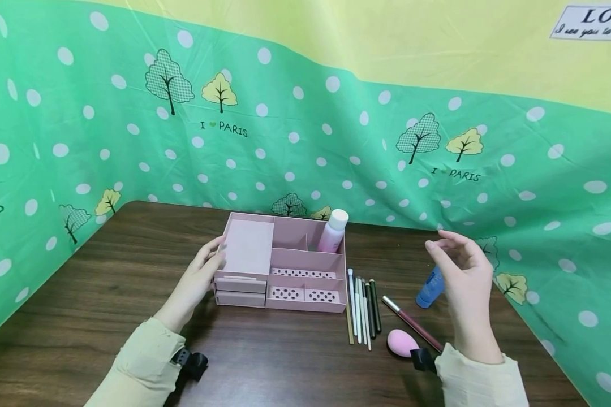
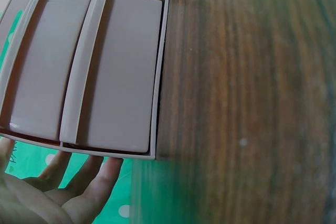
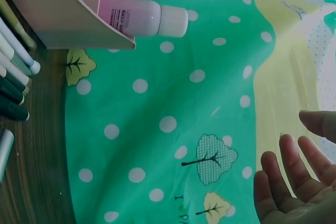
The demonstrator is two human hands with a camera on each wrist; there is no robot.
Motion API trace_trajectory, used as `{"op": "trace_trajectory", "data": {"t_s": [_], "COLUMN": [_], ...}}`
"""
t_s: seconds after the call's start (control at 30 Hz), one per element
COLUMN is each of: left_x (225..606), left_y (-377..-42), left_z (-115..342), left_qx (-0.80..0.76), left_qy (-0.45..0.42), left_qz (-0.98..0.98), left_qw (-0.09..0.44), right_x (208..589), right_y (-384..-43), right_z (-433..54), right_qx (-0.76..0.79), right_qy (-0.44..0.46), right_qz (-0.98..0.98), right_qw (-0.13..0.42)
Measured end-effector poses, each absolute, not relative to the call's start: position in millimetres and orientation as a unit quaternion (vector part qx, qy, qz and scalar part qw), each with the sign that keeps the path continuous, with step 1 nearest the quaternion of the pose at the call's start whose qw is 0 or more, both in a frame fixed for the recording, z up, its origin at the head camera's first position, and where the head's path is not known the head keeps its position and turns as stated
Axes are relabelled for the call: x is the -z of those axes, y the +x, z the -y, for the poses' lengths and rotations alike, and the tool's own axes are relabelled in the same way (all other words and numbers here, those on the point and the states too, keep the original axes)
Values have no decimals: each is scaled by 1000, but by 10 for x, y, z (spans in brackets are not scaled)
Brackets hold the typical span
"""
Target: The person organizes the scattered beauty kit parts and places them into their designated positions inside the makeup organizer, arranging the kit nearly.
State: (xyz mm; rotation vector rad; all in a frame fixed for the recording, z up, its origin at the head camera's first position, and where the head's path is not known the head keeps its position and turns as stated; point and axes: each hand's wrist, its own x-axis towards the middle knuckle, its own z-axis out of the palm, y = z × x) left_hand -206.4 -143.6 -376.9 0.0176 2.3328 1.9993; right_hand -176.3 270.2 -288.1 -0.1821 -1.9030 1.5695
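A pink desktop organizer [image 1: 246,246] with two small drawers [image 2: 121,72] at its left front stands in the middle of the table. My left hand [image 1: 201,280] touches its left side, the fingers fairly straight along the wall in the left wrist view. A pink bottle with a white cap [image 1: 332,232] stands upright in the organizer's back right compartment. My right hand [image 1: 465,282] is raised over the right of the table, fingers loosely bent and nothing between them. Partly hidden behind that hand is a blue tube [image 1: 430,289].
Right of the organizer lie several slim brushes and pencils [image 1: 361,305] side by side. Nearer the right sleeve are a dark red tube with a silver end [image 1: 412,322] and a pink makeup sponge [image 1: 401,343]. A green patterned cloth [image 1: 326,147] hangs behind the table.
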Motion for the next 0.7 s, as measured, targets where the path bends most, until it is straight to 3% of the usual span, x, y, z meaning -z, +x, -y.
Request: {"op": "trace_trajectory", "data": {"t_s": [0.7], "left_x": [3776], "left_y": [-2082], "left_z": [1435], "left_qx": [-652], "left_qy": [4], "left_qz": [-758], "left_qw": [30], "right_x": [2975], "right_y": [-1836], "right_z": [-3026], "right_qx": [-599], "right_qy": [-123], "right_qz": [710], "right_qw": [349]}}
